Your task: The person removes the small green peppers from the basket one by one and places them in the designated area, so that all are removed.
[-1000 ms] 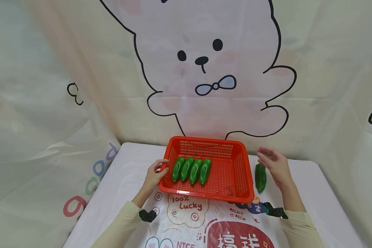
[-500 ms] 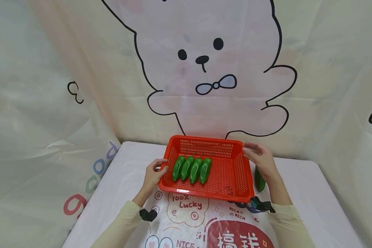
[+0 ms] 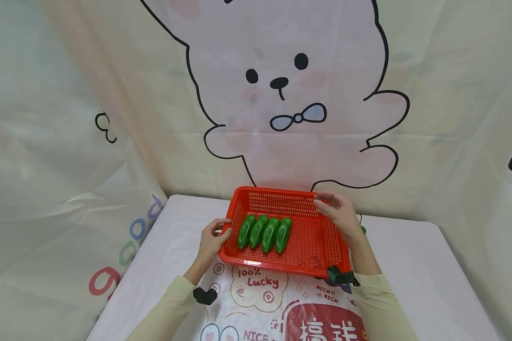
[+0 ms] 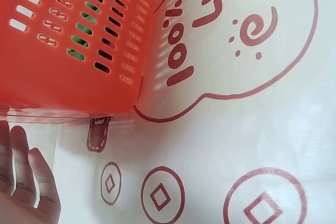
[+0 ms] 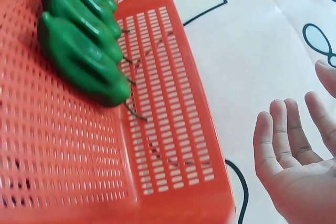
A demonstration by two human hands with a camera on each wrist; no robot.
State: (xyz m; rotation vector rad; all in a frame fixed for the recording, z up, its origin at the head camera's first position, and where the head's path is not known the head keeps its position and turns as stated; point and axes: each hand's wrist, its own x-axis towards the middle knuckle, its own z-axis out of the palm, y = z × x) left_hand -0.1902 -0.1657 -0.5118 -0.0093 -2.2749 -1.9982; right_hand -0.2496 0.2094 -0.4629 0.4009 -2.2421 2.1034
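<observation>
Several glossy green peppers (image 3: 270,235) lie side by side in the left half of a red plastic basket (image 3: 311,251). My left hand (image 3: 211,239) is at the basket's left rim, fingertips and thumb close to or touching it; its visible fingers look relaxed in the left wrist view. Above the basket's right side is my right hand (image 3: 340,215), with nothing in it. The right wrist view shows that hand with its fingers loosely extended and apart. Another green pepper (image 3: 363,230) lies on the table right of the basket, mostly hidden by my right forearm.
The basket stands on a white table (image 3: 414,265) with a printed cloth (image 3: 256,303) in front of it. A cartoon-printed curtain (image 3: 222,71) hangs directly behind the table. Black wristbands (image 3: 205,296) circle both wrists.
My right hand has moved left from above the lone pepper to over the basket's right side. That pepper is now mostly covered by the forearm. The left hand stays at the rim.
</observation>
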